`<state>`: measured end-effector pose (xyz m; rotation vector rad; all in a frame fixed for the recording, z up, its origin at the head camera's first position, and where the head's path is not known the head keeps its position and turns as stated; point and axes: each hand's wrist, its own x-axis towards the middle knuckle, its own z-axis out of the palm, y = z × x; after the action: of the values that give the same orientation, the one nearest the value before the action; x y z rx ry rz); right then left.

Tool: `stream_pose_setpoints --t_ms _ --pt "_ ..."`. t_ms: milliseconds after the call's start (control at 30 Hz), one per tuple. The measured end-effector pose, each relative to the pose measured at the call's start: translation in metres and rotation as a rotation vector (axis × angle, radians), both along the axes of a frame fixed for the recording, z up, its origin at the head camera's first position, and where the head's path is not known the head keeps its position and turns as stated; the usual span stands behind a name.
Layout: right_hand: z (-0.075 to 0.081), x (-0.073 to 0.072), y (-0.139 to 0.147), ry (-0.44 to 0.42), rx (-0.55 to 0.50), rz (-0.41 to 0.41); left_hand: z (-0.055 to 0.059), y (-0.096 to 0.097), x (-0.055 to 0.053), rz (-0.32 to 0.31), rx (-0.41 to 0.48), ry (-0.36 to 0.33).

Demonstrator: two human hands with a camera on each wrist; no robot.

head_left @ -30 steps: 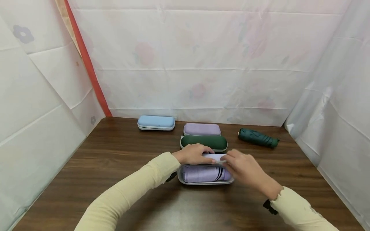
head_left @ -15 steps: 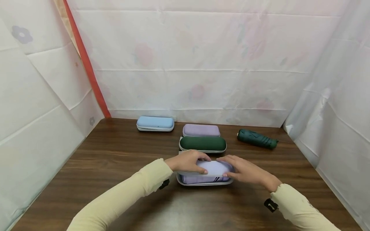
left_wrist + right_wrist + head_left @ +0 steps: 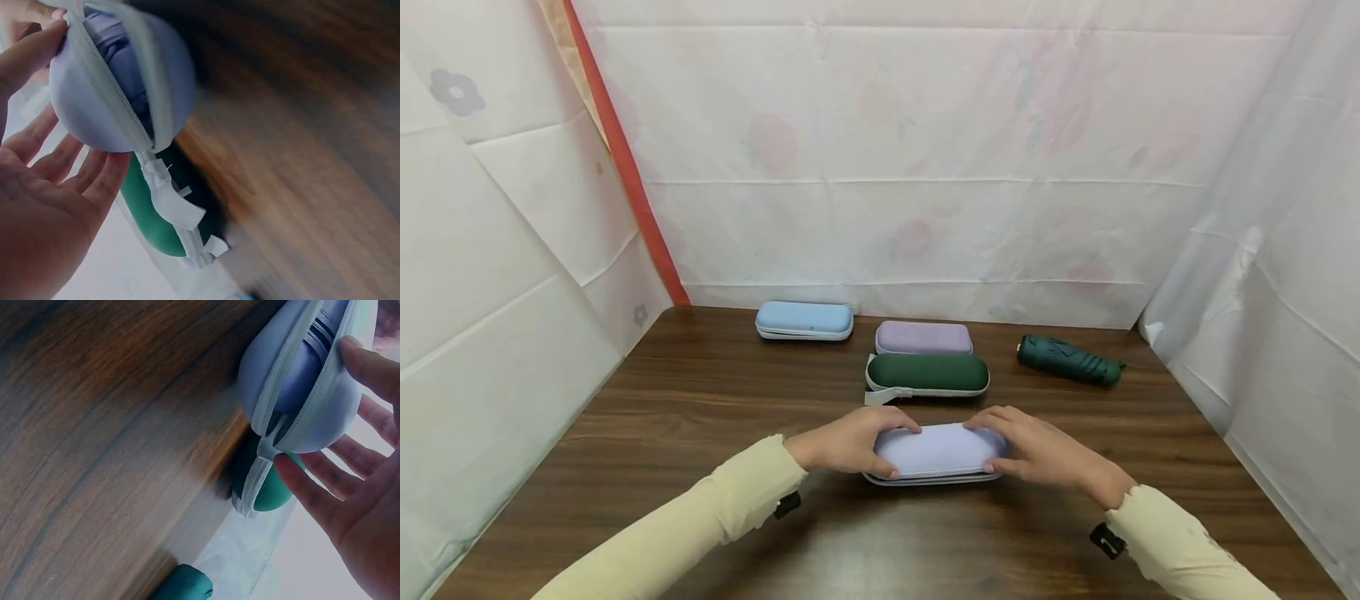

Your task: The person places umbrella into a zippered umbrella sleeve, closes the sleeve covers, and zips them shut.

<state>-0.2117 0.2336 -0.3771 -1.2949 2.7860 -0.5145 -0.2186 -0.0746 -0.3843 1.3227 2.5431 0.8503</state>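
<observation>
A lavender zip case (image 3: 938,450) lies near the middle of the table, its lid lowered nearly onto its base. Both wrist views show a gap between the zipper edges, with a rolled purple bundle (image 3: 303,378), perhaps a folded umbrella, inside. Dark stripes cross that bundle. My left hand (image 3: 848,442) holds the lid's left end, thumb on the front edge and fingers over the back. At the other end my right hand (image 3: 1047,452) grips the lid the same way. A pale zipper strap (image 3: 178,206) hangs from the case's left end.
Behind the case lie a dark green zip case (image 3: 928,372) and a purple case (image 3: 923,337). A light blue case (image 3: 804,320) sits at the back left. A folded dark green umbrella (image 3: 1067,359) lies at the back right. Pale sheets (image 3: 880,150) hang around the table.
The lid has come down over the purple bundle, hiding it from the head view. My left hand has moved left to the lid's end, and my right hand has taken hold of the other end.
</observation>
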Motion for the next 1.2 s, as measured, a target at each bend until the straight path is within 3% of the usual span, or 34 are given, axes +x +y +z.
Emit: stream_pose_setpoints --t_ms 200,433,500,733,933,1200 --pt "0.0 0.001 -0.002 0.037 -0.008 -0.011 -0.003 -0.003 0.006 0.02 -0.015 0.026" --pt "-0.001 0.001 -0.008 0.086 0.013 -0.041 -0.002 -0.002 0.004 0.009 -0.023 0.031" --pt "-0.002 0.002 -0.01 0.096 0.015 -0.048 -0.002 -0.003 0.0 -0.017 -0.008 0.001" --pt "-0.004 0.002 -0.011 0.114 0.015 -0.053 -0.006 -0.011 -0.025 -0.002 0.077 -0.262" --pt "-0.005 0.001 -0.012 0.125 0.015 -0.041 -0.011 -0.007 -0.045 -0.064 0.002 -0.241" --pt "-0.004 0.001 -0.013 0.12 0.043 -0.038 -0.009 0.001 -0.056 -0.113 -0.091 -0.22"
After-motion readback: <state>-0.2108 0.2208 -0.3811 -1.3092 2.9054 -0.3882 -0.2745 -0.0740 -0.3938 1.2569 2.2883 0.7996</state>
